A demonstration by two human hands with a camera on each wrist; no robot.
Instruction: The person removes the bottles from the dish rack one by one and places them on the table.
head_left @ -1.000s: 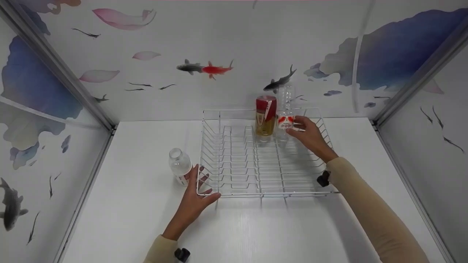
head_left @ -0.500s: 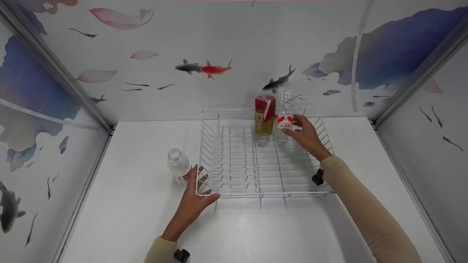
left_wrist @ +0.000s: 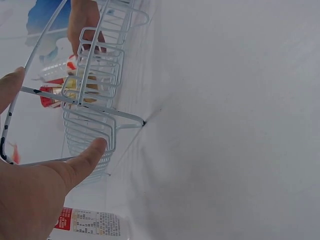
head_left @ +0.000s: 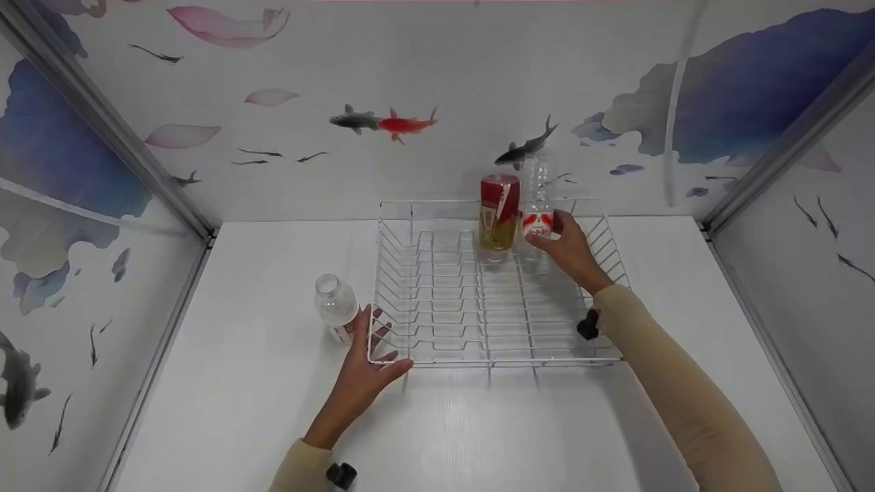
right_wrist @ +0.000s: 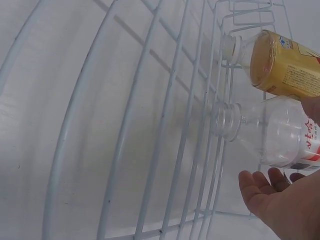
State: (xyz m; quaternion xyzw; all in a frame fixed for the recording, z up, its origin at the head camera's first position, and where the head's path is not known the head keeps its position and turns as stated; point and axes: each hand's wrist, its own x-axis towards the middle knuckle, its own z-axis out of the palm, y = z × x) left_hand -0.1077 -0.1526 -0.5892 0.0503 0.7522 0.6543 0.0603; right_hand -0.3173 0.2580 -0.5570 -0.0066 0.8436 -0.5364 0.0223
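In the head view, a clear plastic bottle [head_left: 538, 188] with a red-and-white label stands neck down in a white wire dish rack [head_left: 506, 360]. My right hand [head_left: 569, 249] holds it loosely at the label, thumb in front and fingers on its far right side; the right wrist view shows several fingertips [right_wrist: 247, 180] just off the clear plastic. Close beside it, a red-and-gold bottle [head_left: 499, 212] is also upside down. My left hand [head_left: 362, 376] rests against the rack's front left corner, thumb along the front rim, its fingers fairly straight.
Another clear bottle [head_left: 336, 304] stands upright and uncapped on the white table, just left of the rack and close behind my left fingers. Printed white panels [head_left: 287, 184] enclose the table at the back and sides.
My right thumb has slid slightly left across the clear bottle's label, and its fingers have drawn closer round it. The left hand and rack have stayed put; the head view has shifted slightly.
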